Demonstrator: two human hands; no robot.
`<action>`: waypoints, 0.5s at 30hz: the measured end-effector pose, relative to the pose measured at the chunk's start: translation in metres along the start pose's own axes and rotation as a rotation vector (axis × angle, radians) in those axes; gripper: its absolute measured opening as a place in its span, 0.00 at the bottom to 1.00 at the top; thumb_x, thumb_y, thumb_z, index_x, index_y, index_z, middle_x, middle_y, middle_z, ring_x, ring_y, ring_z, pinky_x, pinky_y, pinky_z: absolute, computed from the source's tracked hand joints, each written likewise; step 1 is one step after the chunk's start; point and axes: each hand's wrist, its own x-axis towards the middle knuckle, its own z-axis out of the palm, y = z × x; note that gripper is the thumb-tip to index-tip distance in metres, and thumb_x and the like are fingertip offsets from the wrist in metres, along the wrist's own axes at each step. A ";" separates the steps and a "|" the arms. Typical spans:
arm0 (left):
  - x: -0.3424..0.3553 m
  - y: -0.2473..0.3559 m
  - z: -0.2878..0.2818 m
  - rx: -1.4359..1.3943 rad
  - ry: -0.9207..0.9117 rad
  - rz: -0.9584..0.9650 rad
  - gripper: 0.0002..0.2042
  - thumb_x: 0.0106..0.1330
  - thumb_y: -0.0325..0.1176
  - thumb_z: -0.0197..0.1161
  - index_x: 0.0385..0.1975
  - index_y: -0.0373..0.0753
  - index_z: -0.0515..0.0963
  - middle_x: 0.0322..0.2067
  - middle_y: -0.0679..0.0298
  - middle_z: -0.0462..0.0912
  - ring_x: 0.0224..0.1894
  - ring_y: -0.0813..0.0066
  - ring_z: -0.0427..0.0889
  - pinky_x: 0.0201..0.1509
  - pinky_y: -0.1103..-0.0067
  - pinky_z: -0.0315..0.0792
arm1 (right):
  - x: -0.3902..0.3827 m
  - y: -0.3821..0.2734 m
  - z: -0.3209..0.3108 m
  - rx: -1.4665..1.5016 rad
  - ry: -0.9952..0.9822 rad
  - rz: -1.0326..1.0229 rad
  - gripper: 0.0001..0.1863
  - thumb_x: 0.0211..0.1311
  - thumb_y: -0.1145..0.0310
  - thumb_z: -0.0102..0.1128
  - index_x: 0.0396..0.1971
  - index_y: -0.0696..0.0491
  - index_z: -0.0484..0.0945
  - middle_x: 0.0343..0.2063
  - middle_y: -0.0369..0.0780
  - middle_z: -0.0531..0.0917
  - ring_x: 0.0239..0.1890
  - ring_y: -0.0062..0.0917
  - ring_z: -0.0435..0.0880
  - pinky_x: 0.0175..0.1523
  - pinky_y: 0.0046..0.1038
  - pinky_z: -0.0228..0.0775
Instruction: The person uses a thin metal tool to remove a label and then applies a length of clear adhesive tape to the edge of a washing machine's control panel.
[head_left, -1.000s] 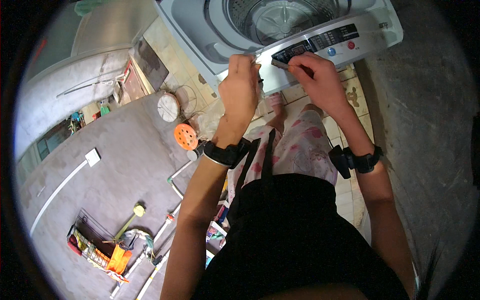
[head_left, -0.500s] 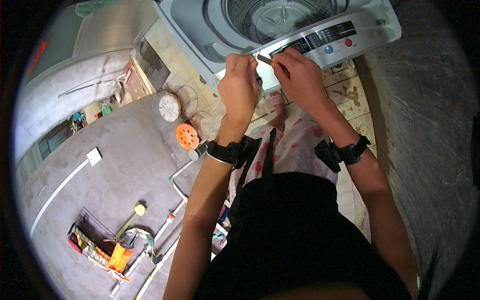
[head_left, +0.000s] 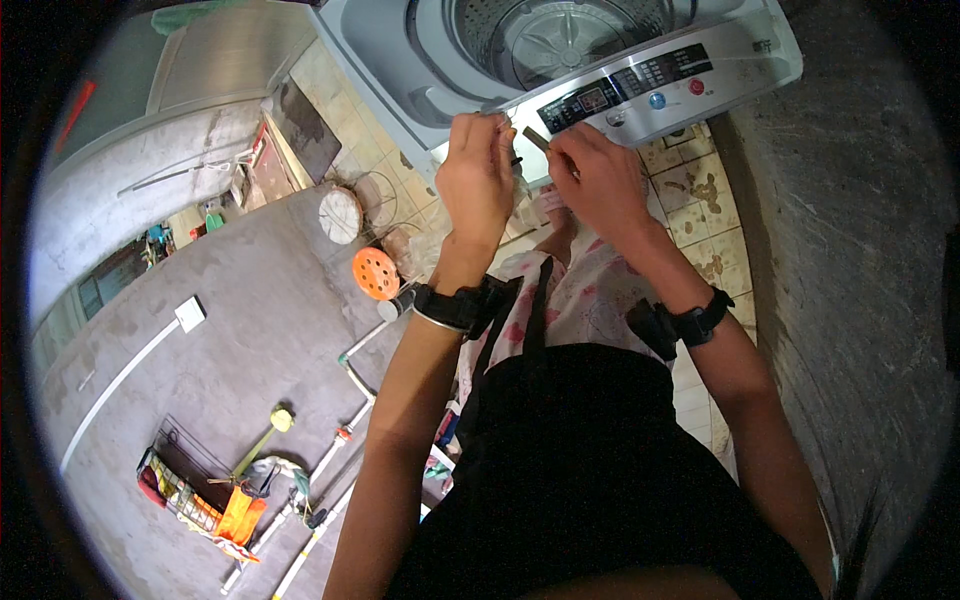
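Observation:
Both my hands are raised in front of the washing machine's control panel (head_left: 735, 65). My left hand (head_left: 474, 180) is closed in a pinch near the machine's front corner. A small dark tip shows beside its fingers, but what it belongs to is hidden. My right hand (head_left: 603, 185) grips a thin, flat, dark grey strip (head_left: 535, 137) between thumb and fingers. The strip's free end points up and left toward my left fingertips, with a small gap between. Beyond the hands, the washing machine (head_left: 385, 75) has its round metal tub (head_left: 565, 40) uncovered.
Tiled floor (head_left: 697, 190) lies under the machine. At the left, a grey wall (head_left: 250, 290) carries white pipes (head_left: 355, 375) and a wire basket (head_left: 185, 495) with cloths. An orange perforated stool seat (head_left: 375, 273) and a round pale lid (head_left: 340, 215) are near the wall. A dark wall (head_left: 850, 200) rises on the right.
My right hand has moved slightly toward me with the strip, away from my left fingertips. More of the strip shows, and it slants more steeply. My left hand has barely moved.

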 end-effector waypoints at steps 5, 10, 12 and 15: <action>0.001 0.001 -0.001 -0.045 0.000 0.016 0.04 0.57 0.27 0.60 0.31 0.38 0.74 0.32 0.61 0.74 0.28 0.58 0.76 0.28 0.72 0.70 | -0.011 0.000 -0.006 0.196 -0.011 0.095 0.02 0.50 0.73 0.56 0.22 0.55 0.73 0.21 0.41 0.74 0.21 0.34 0.77 0.26 0.33 0.68; 0.003 0.011 -0.002 0.076 -0.036 0.005 0.04 0.55 0.25 0.58 0.30 0.38 0.72 0.32 0.60 0.72 0.26 0.57 0.76 0.26 0.70 0.69 | 0.000 -0.001 -0.009 0.277 0.088 0.111 0.02 0.49 0.75 0.58 0.25 0.56 0.74 0.20 0.40 0.75 0.21 0.31 0.77 0.25 0.30 0.67; 0.006 0.019 -0.002 0.143 -0.083 -0.037 0.03 0.58 0.27 0.56 0.30 0.38 0.72 0.32 0.59 0.72 0.27 0.55 0.76 0.27 0.68 0.70 | 0.002 0.001 -0.011 0.289 0.090 0.111 0.03 0.50 0.75 0.58 0.25 0.56 0.74 0.20 0.41 0.75 0.21 0.31 0.77 0.25 0.30 0.67; 0.006 0.019 0.000 0.243 -0.127 -0.055 0.05 0.56 0.27 0.57 0.31 0.38 0.71 0.33 0.59 0.71 0.26 0.54 0.76 0.26 0.68 0.70 | -0.001 0.004 -0.011 0.334 0.099 0.122 0.03 0.50 0.75 0.58 0.27 0.56 0.75 0.20 0.41 0.75 0.21 0.31 0.77 0.25 0.29 0.67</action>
